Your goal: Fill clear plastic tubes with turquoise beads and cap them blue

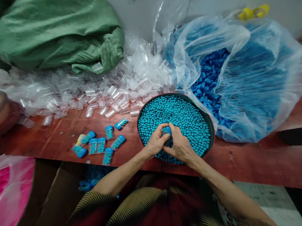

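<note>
Centrally, both forearms are extended from the near edge and meet over a round dark-rimmed bowl (210, 123) filled with small turquoise beads (184, 114). The left hand (156, 142) is curled, fingers bent inward around a small clear tube with a blue cap (167, 131); the right hand (180, 146) is closed against the same tube from the right, thumb toward the cap. The tube is held just above the beads at the near side of the bowl, and its lower part is hidden by the fingers.

The bowl is set on a worn red-brown wooden bench (258, 161), scuffed and dull. To the left of the bowl, a small cluster of filled, blue-capped tubes (101, 145) is laid loosely on the wood. Farther back, a wide heap of empty clear plastic tubes (101, 92) is spread along the bench. At the far left, a bulky green woven sack (56, 33) is slumped against a pale wall (144, 7). To the right, a large crinkled transparent plastic bag (256, 82) of blue caps (207, 82) is opened beside the bowl, touching its rim. At the near left, a pink plastic bag (10, 193) is seen below the bench.
</note>
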Available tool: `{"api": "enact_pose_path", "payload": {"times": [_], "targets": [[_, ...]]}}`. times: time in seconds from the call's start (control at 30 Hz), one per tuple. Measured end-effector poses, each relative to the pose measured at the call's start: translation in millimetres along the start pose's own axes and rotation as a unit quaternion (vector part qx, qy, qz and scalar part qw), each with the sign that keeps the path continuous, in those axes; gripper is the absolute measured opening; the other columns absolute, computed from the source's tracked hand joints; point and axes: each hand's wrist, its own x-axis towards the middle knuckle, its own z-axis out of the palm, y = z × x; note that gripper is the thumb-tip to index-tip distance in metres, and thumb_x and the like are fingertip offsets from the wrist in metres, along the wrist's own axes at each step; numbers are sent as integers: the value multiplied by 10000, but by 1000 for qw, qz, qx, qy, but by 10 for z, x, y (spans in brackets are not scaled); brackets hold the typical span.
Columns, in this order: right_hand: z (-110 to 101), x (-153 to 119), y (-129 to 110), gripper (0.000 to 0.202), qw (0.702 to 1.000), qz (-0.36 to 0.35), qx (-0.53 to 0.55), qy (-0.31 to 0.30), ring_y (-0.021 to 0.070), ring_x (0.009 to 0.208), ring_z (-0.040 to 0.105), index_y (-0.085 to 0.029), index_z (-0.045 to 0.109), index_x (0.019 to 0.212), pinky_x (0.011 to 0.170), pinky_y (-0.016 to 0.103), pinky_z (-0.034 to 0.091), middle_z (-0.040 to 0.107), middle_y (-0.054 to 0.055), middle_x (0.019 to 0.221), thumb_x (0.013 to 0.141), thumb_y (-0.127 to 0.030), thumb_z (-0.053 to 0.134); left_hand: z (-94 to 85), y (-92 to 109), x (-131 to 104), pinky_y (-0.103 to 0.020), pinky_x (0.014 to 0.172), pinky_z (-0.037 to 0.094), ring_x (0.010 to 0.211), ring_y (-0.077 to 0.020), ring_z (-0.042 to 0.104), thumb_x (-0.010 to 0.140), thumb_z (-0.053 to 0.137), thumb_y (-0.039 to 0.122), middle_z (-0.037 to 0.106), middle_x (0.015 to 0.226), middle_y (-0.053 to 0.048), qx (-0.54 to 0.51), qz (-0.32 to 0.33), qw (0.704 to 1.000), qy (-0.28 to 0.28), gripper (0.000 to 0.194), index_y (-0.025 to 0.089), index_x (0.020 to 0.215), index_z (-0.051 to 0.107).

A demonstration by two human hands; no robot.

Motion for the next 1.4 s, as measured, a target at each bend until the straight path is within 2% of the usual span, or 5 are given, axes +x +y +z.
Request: {"api": "enact_pose_path", "payload": {"times": [0.4,0.6,0.9,1.1,1.4], "targets": [[172,-77,65,714,1000,14,-20,-4,241,712,611,-130,333,1346,490,321,508,576,125,926,754,-425,600,77,-42,-7,-195,533,316,529,-75,374,796,545,307,414,592,70,73,-14,996,53,187,184,929,500],[-29,111,-37,769,992,10,12,-128,272,901,642,-171,264,1432,626,376,556,474,205,1306,796,-452,593,-347,176,-71,-250,743,428,788,-136,529,806,505,262,586,881,-5,244,67,964,77,259,192,1052,549],[-670,432,1353,301,974,199,30,100,215,809,653,-152,678,964,771,346,501,713,93,901,865,-324,452,-1518,403,-437,-427,871,432,969,-288,572,829,450,339,620,1028,-128,596,37,718,357,422,152,1191,559],[-807,848,2194,406,909,380,-167,-47,258,1028,614,-89,607,1151,848,333,458,668,162,1103,823,-268,450,-1000,276,129,-322,833,479,881,-197,626,864,419,275,672,1019,-75,532,127,803,236,308,159,1075,611],[-692,917,2255,351,909,388,-127,-86,268,898,652,-127,641,1038,736,358,506,683,141,958,733,-288,576,-194,80,1024,-319,860,458,976,-218,596,857,531,320,583,1099,-96,580,24,805,120,391,192,1227,529]]}}
